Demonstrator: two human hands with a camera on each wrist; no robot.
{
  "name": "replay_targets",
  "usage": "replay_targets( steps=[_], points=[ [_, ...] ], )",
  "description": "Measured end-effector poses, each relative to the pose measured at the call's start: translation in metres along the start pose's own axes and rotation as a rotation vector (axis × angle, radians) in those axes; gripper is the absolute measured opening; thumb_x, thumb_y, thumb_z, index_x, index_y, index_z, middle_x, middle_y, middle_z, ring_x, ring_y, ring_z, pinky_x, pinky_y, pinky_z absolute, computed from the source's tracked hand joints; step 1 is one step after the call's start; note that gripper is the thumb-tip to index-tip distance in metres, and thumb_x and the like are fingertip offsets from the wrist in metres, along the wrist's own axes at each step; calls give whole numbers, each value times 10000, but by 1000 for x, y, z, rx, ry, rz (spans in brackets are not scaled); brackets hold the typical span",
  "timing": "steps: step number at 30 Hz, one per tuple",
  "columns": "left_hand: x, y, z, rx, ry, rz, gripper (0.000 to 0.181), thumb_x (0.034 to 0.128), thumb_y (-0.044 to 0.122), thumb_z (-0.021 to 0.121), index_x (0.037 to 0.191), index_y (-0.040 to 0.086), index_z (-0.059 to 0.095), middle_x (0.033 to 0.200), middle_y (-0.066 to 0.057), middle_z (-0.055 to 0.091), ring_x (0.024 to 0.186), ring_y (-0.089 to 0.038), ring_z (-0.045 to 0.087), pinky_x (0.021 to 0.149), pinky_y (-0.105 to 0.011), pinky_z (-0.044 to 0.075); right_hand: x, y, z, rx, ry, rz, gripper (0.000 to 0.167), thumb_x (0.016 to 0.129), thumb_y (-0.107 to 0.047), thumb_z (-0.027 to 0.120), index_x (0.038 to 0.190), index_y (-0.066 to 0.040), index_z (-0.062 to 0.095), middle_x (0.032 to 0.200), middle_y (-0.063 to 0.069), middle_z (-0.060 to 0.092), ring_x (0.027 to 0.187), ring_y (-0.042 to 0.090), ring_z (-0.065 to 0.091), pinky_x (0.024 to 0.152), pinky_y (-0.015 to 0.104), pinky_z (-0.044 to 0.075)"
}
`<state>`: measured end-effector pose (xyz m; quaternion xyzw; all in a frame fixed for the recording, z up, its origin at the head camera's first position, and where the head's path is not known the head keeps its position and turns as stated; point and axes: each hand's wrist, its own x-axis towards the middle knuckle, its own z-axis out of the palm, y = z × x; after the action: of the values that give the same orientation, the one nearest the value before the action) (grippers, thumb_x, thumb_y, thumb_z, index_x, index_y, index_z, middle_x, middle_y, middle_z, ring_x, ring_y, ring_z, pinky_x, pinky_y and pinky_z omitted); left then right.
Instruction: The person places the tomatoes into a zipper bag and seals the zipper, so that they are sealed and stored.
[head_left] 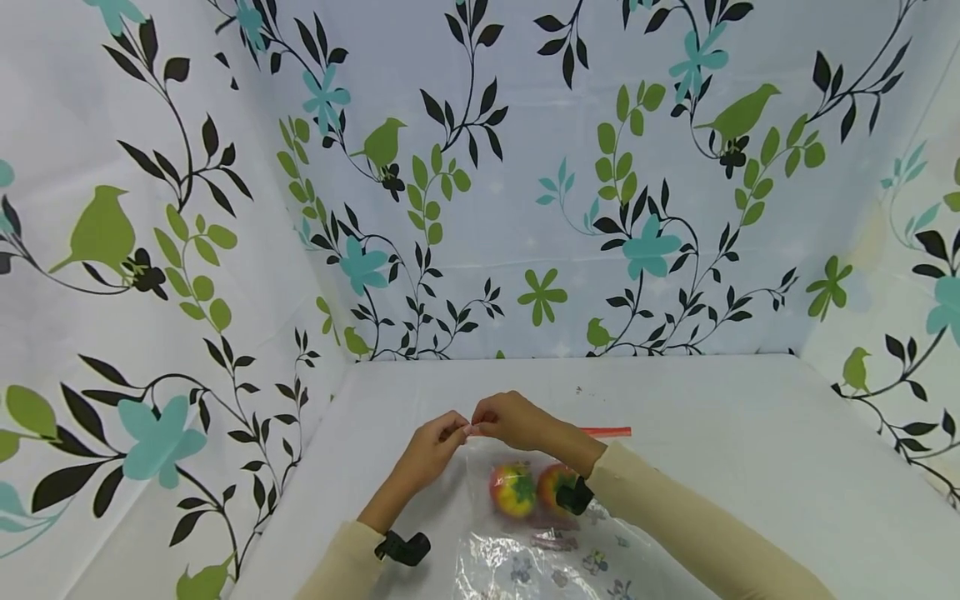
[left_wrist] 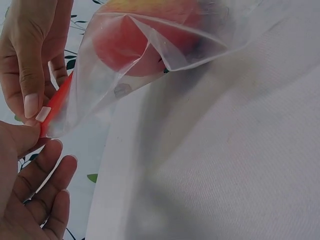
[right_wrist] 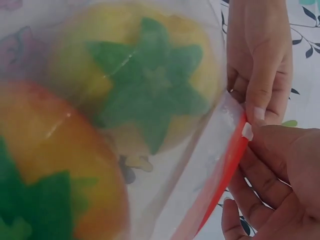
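A clear zip bag (head_left: 480, 500) lies on the white table with its red zip strip (head_left: 607, 432) along the far edge. Two red-yellow fruits with green star-shaped tops, a left one (head_left: 513, 489) and a right one (head_left: 551, 483), are inside. My left hand (head_left: 433, 450) pinches the bag's far left corner at the zip's end. Meeting it there, my right hand (head_left: 513, 417) pinches the same end, where a small white slider (right_wrist: 247, 131) sits on the zip between both thumbs. My right forearm crosses over the strip and hides part of it.
A transparent sheet (head_left: 517, 562) with printed flowers lies under the near part of the bag. White table surface (head_left: 712, 433) stretches right of the arms. Curtains (head_left: 487, 208) patterned with leaves and birds rise at the back and both sides.
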<state>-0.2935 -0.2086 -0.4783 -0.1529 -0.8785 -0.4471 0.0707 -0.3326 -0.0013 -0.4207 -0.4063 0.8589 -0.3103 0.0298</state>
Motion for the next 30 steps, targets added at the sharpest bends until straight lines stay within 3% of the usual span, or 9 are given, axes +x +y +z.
replay_targets(
  steps=[6, 15, 22, 30],
  points=[
    [1, -4, -1, -7, 2, -6, 161, 1079, 257, 625, 989, 161, 719, 907, 37, 672, 879, -132, 632, 796, -301, 508, 4, 0, 2, 24, -20, 17, 144, 1005, -201, 739, 1003, -67, 793, 885, 57, 759, 702, 81, 531, 637, 214, 450],
    [2, -3, -1, 14, -15, -9, 140, 1083, 243, 618, 991, 193, 710, 937, 30, 674, 897, -137, 627, 785, -310, 511, 6, 2, 0, 28, -82, 98, 142, 1022, -221, 717, 991, -97, 777, 807, 21, 686, 703, 102, 511, 629, 228, 423],
    [4, -4, -1, 75, 2, 69, 114, 1067, 221, 641, 977, 203, 710, 956, 70, 692, 956, -136, 631, 954, -460, 521, 7, 8, -1, 17, -108, 80, 149, 1023, -258, 718, 982, -121, 759, 817, -36, 693, 728, 81, 550, 657, 218, 467],
    [2, -3, 3, 92, 22, 93, 96, 1051, 233, 666, 967, 223, 714, 982, 90, 706, 1003, -170, 649, 955, -509, 519, 2, 10, -7, 38, -135, 43, 114, 1017, -162, 720, 967, -65, 753, 801, -35, 687, 728, 71, 548, 665, 213, 471]
  ],
)
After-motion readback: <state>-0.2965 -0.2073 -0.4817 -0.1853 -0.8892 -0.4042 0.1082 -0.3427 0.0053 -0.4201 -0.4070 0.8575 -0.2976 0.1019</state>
